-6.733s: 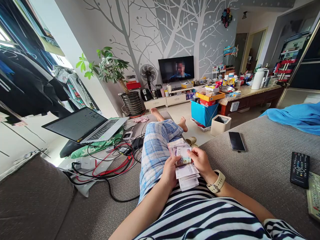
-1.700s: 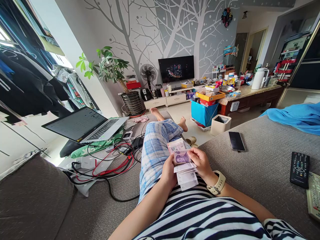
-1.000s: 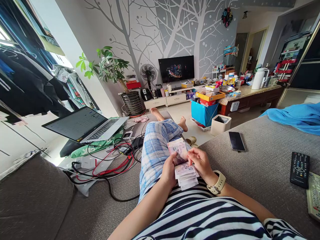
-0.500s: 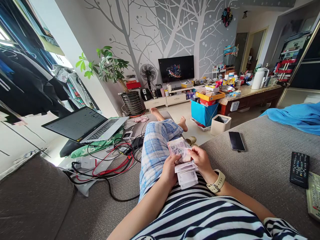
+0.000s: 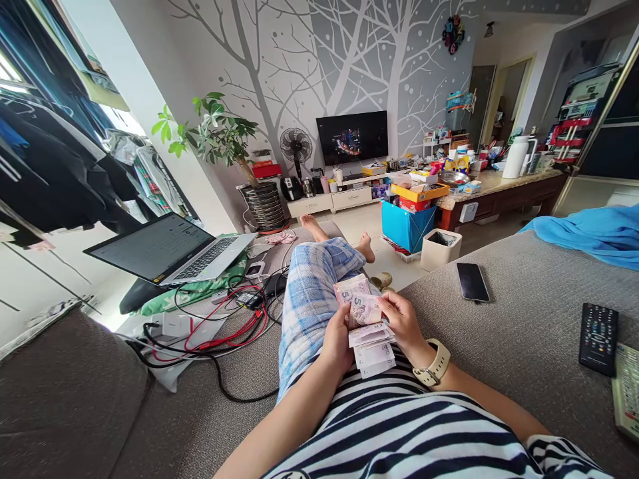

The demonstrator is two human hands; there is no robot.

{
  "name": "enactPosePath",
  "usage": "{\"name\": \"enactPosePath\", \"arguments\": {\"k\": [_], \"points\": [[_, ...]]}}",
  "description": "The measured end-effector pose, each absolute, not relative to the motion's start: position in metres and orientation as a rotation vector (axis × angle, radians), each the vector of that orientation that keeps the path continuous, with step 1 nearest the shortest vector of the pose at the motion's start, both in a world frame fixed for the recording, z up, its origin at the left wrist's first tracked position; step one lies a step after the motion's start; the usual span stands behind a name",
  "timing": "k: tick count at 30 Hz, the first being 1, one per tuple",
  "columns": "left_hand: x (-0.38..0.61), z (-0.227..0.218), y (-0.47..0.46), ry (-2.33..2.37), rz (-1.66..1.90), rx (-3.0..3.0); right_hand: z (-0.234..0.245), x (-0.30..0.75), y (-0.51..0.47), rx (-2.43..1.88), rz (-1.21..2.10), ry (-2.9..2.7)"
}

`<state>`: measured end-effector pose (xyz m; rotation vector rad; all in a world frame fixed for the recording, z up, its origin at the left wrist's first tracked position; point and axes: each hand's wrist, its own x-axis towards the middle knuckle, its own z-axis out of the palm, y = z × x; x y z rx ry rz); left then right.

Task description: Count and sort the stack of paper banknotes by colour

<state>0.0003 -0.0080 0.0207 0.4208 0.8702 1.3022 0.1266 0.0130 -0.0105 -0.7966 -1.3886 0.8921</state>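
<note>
Above my lap, a fanned stack of pale pink and violet banknotes [image 5: 363, 310] marked with the figure 5 lies between my hands. My left hand [image 5: 336, 338] is closed round the stack's left side, thumb along the edge; its fingers underneath are hidden. My right hand [image 5: 402, 323], with a cream watch [image 5: 435, 363] on the wrist, pinches the right edge of the top note between thumb and fingers. The lower ends of several notes [image 5: 375, 352] hang below my hands, against a striped shirt [image 5: 399, 426].
An open laptop [image 5: 194, 256] rests at left beside tangled cables [image 5: 239, 326]. On the grey sofa at right are a phone [image 5: 472, 282], a remote control [image 5: 598, 338] and a blue cloth [image 5: 594, 229]. Beyond stand a beige bin [image 5: 440, 251] and a cluttered table [image 5: 524, 189].
My left thumb has drawn back from the face of the notes to their left edge. The top note's figure and portrait show more fully. My right hand has barely moved.
</note>
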Motion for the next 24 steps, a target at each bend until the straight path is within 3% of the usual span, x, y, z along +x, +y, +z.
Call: {"name": "enactPosePath", "arguments": {"k": [24], "points": [[-0.0002, 0.0204, -0.01, 0.866, 1.275, 0.447, -0.0027, 0.126, 0.0042, -0.746, 0.968, -1.405]]}}
